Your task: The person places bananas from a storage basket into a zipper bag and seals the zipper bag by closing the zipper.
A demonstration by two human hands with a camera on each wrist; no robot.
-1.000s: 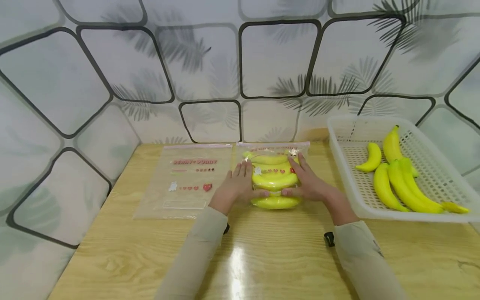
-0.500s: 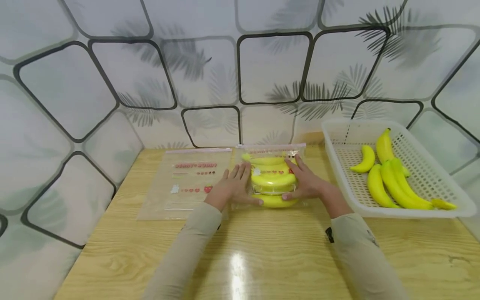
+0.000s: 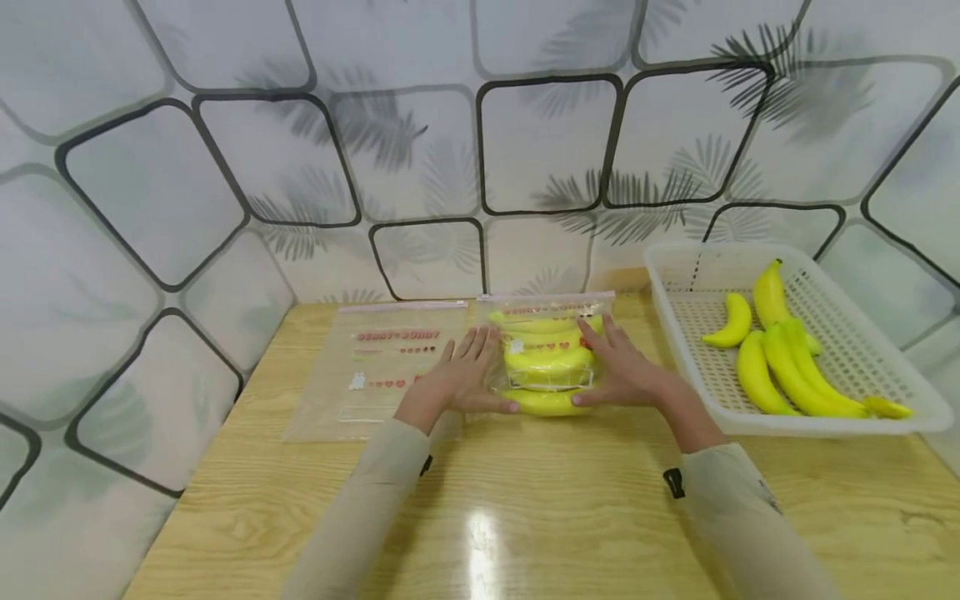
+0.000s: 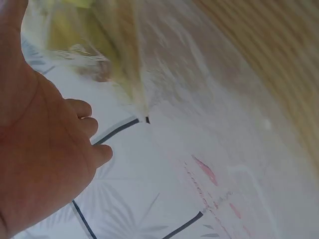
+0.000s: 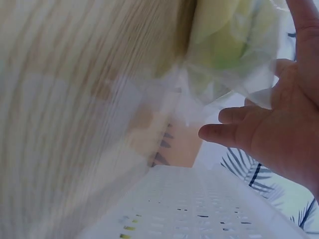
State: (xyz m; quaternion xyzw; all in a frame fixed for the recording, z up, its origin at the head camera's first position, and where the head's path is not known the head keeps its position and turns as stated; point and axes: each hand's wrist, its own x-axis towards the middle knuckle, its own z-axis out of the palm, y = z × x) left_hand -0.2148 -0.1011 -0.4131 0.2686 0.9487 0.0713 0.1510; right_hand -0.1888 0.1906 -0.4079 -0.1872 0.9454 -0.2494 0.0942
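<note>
A clear zip bag (image 3: pixel 546 297) with red lettering and hearts lies on the wooden table, with several yellow bananas (image 3: pixel 549 362) stacked inside. My left hand (image 3: pixel 467 377) rests on the bag's left side, fingers spread and straight, its thumb by the lowest banana. On the opposite side, my right hand (image 3: pixel 624 373) lies likewise, thumb pointing inward. A second zip bag (image 3: pixel 390 400), flat, sits to the left, partly covered by my left hand. The left wrist view shows my left hand (image 4: pixel 50 144) beside the plastic; the right wrist view shows my right hand (image 5: pixel 279 124) next to the filled bag.
A white perforated plastic basket (image 3: pixel 810 427) stands on the right, holding several loose bananas (image 3: pixel 787 358). Behind the table (image 3: pixel 555 500) rises a patterned wall covering (image 3: pixel 547 142), which also runs along the left side.
My hands have spread slightly apart, and the thumbs now lie farther from each other over the bag. The head view has tilted, so the scene sits a little lower. The basket's bananas are unchanged.
</note>
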